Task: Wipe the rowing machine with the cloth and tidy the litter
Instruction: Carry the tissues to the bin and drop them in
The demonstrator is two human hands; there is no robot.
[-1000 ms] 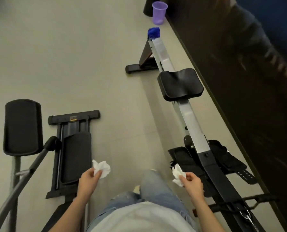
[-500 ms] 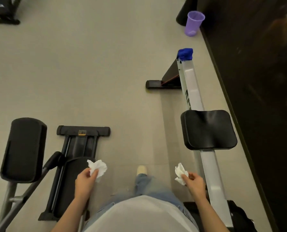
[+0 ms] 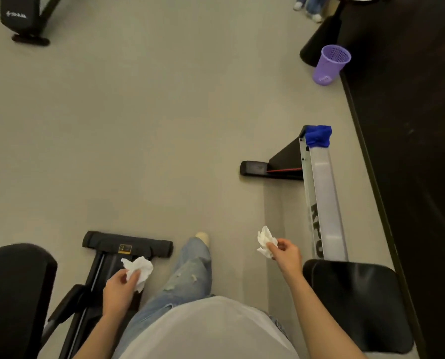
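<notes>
Crumpled tissue (image 3: 138, 270) is being gripped by left hand (image 3: 119, 291); second tissue (image 3: 266, 240) is being pinched by right hand (image 3: 287, 256); blue cloth (image 3: 318, 136) is being left draped on the rowing machine rail (image 3: 325, 203) end, at one o'clock from the right hand, well apart; purple bin (image 3: 330, 65) beyond, at twelve o'clock.

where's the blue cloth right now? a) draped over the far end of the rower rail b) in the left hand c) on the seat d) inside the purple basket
a, the blue cloth sits bunched over the far end of the silver rail, while both hands hold only white crumpled tissues.

A black exercise bench (image 3: 128, 251) lies on the grey floor (image 3: 138, 125).
</notes>
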